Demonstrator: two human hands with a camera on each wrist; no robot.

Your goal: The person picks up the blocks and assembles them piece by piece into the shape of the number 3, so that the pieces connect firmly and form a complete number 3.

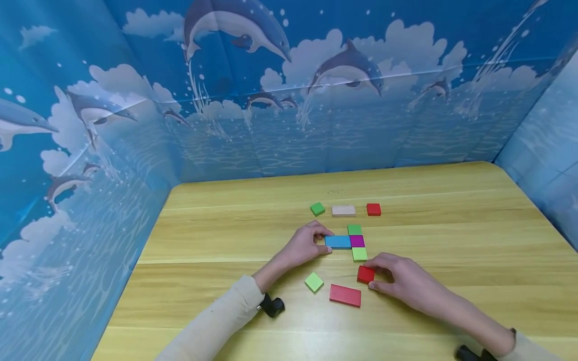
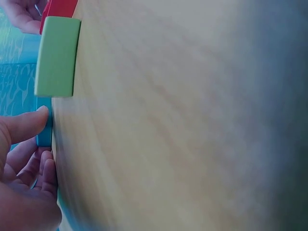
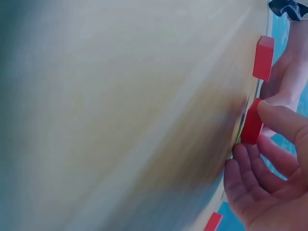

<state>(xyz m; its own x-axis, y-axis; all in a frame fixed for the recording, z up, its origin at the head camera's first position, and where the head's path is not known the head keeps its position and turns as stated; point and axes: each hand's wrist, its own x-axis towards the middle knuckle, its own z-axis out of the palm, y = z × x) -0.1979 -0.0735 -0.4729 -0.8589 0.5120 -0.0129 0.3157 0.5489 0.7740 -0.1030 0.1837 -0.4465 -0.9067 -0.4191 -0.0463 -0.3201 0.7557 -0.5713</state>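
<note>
My left hand (image 1: 305, 244) pinches the left end of a blue rectangular block (image 1: 337, 242) between thumb and fingers. The blue block's right end meets a purple square block (image 1: 357, 241), which has a green block (image 1: 354, 229) on its far side and a light green block (image 1: 359, 254) on its near side. Just nearer than this group, my right hand (image 1: 408, 282) grips a small red block (image 1: 365, 275) by its right side. The right wrist view shows the thumb against that red block (image 3: 252, 121); how far it is off the table I cannot tell.
Near me lie a loose light green block (image 1: 314, 282) and a longer red block (image 1: 345, 296). Behind the group, a green block (image 1: 317, 209), a pale pinkish block (image 1: 343, 211) and a red square (image 1: 374, 209) form a row. Dolphin-print curtains (image 1: 289, 130) border the wooden table (image 1: 203, 220).
</note>
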